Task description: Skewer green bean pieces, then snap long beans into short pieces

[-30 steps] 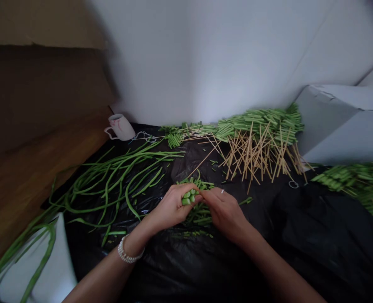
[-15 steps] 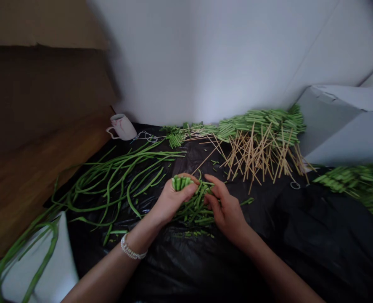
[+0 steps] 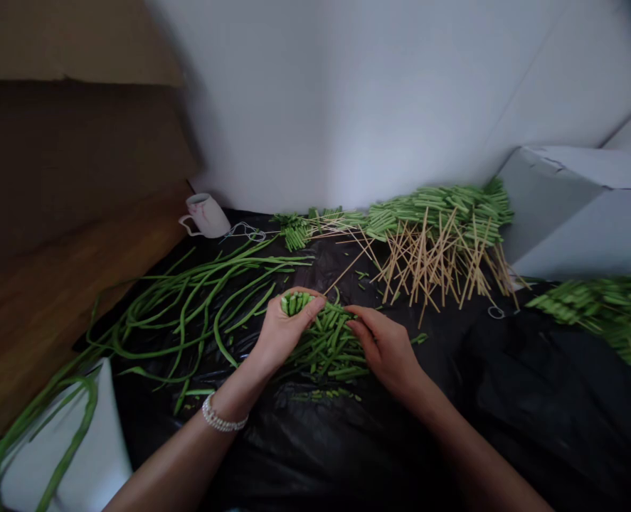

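Note:
A bundle of cut green bean pieces [image 3: 297, 303] is gripped in my left hand [image 3: 284, 328], their cut ends facing up between thumb and fingers. Beside it, my right hand [image 3: 387, 346] pinches a bean piece [image 3: 341, 310] between thumb and forefinger at the upper edge of the loose pile. That pile of cut beans [image 3: 330, 348] lies below and between both hands on a black plastic sheet [image 3: 294, 455]. A thin wooden skewer [image 3: 347, 269] slants down toward my left thumb; whether it touches the hand, I cannot tell.
Long uncut beans [image 3: 187, 299] spread at the left, some over a white surface [image 3: 75, 448]. A mug [image 3: 207, 215] and white string [image 3: 248, 230] sit behind. Skewered bean rows [image 3: 443, 213] line the wall, with more beans [image 3: 608, 313] at the right near a white box [image 3: 571, 213].
My left hand has shifted slightly left and up with its bundle. The fingers of my right hand have closed at the pile and now pinch a bean piece.

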A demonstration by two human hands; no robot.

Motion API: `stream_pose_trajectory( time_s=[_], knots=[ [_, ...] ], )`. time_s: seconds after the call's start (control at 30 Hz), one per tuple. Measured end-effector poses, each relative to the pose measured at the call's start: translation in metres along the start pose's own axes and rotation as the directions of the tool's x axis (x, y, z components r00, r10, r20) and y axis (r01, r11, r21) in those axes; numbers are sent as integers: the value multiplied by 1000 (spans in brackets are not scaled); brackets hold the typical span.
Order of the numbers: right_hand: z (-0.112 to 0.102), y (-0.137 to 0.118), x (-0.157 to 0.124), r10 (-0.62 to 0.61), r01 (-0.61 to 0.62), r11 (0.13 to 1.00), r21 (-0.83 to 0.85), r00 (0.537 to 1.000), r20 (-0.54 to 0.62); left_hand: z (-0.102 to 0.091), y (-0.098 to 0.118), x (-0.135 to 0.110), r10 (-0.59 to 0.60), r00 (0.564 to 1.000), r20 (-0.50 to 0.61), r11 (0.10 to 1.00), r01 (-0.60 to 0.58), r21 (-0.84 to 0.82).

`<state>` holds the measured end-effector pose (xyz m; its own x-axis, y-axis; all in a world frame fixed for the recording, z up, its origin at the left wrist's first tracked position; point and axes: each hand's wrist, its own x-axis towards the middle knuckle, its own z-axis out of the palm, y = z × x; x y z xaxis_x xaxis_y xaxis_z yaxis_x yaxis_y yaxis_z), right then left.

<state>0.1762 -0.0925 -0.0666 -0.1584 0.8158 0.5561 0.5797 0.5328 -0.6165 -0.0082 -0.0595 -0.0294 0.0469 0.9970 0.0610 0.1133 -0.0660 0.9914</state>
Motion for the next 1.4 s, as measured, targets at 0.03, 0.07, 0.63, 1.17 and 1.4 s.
stream_pose_trajectory(
  time_s=[0.03,0.07,0.63,1.17,1.4],
  knots=[
    [0,0,0,-5,5,1000,-1,1000,1,1,-1,0,-3,1000,6,1000,3,-7],
    [0,-1,0,-7,7,1000,-2,1000,5,1,-1,-1,-6,1000,17,1000,7,-12],
    [-6,-6,-1,-308,368,774,-515,930,201,-7,-8,-5,433,701,566,464,-712,527],
    [-8,-11,0,-261,323,856,-403,944,203,-6,-5,-8,313,728,610,611,-646,458],
    [-10,-25,0,-63,68,990,124,997,-44,7,4,-16,78,883,462,997,-68,-39]
  ],
)
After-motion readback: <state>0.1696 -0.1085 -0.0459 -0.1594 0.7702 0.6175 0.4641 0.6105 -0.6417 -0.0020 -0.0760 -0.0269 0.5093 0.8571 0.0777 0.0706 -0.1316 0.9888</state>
